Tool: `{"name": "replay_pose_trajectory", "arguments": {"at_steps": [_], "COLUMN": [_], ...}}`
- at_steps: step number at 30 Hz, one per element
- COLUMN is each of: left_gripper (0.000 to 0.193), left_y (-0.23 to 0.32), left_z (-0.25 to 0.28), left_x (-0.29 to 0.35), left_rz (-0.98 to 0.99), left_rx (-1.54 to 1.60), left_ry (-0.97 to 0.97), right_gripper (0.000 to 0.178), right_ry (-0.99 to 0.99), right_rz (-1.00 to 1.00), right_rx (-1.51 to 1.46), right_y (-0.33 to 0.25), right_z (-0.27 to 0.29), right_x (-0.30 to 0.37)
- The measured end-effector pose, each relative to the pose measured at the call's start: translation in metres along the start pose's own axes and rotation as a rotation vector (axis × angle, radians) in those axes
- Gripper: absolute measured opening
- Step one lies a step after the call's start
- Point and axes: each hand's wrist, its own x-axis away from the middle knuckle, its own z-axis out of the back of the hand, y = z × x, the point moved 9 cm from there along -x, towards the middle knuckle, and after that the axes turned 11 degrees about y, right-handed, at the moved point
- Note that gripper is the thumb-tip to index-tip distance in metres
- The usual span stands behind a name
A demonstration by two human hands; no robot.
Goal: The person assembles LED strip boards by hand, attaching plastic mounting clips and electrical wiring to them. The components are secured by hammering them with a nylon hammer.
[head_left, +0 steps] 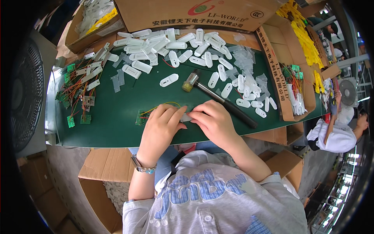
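My left hand (163, 120) and my right hand (212, 119) meet near the front edge of the green table. Fingers of both are closed on a small pale flat piece (187, 117), mostly hidden under the fingertips. Beside my left hand lies a small green circuit board (140, 117). A red wire leads from it toward that hand, and a yellow wire (163, 103) arches behind the fingers. Just beyond my right hand a hammer (218, 96) lies slantwise, its dark handle toward the right and its yellowish head farther off.
White oval plastic shells (169, 80) are heaped across the back and right, among clear plastic sheets (243, 58). Wired circuit boards (86, 119) pile at the left, near a large fan (29, 93). Cardboard boxes (187, 17) border the table. Another person (331, 134) sits at far right.
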Motion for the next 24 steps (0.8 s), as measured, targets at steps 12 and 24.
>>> {"name": "replay_pose_trajectory", "arguments": {"at_steps": [12,24], "left_gripper": [0.031,0.03], "left_y": [0.005,0.007], "left_z": [0.001,0.002], "left_x": [-0.004,-0.002], "left_rz": [-0.075,-0.084], "left_rx": [0.016,0.024], "left_ry": [0.044,0.055], "right_gripper": [0.025,0.041], "right_ry": [-0.032,-0.167], "right_rz": [-0.097,-0.188], "right_rx": [-0.003,0.569], "right_y": [0.006,0.047], "right_z": [-0.003,0.087], "right_x": [0.002,0.049]}}
